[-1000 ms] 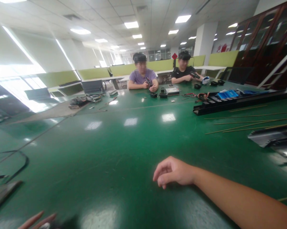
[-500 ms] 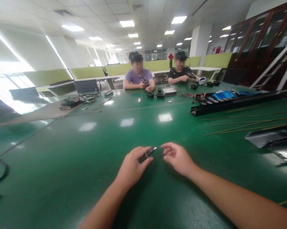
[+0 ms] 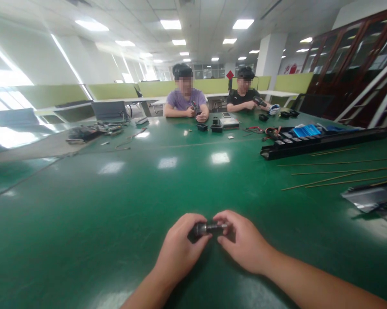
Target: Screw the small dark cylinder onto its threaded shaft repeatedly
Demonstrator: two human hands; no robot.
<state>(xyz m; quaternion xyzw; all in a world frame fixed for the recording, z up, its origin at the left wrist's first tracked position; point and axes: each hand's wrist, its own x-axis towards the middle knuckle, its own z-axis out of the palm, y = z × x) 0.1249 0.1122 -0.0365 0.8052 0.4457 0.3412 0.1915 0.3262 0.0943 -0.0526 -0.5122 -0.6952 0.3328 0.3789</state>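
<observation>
My left hand (image 3: 183, 242) is closed round the thick end of a dark cylindrical tool (image 3: 201, 229) that has a narrower shaft and a metal tip. The tool lies almost level, its tip pointing right. My right hand (image 3: 245, 240) is curled about the narrow end, with its fingers at the tip and its thumb lower down, a little apart from the shaft. Blur hides the exact kind of tool. Both hands are just above the green table (image 3: 132, 227).
At right lie a long black metal channel (image 3: 322, 143), thin brass-coloured rods (image 3: 328, 174) and dark metal parts (image 3: 373, 197). Across the table sit two people, each holding a dark tool, with black parts (image 3: 216, 128) and a white box (image 3: 229, 123) near them. Cables (image 3: 97, 131) are heaped far left.
My right hand has moved in from beside the tool to curl round its tip. The tool has turned from slanting upward to nearly level. Both hands appear lower in view.
</observation>
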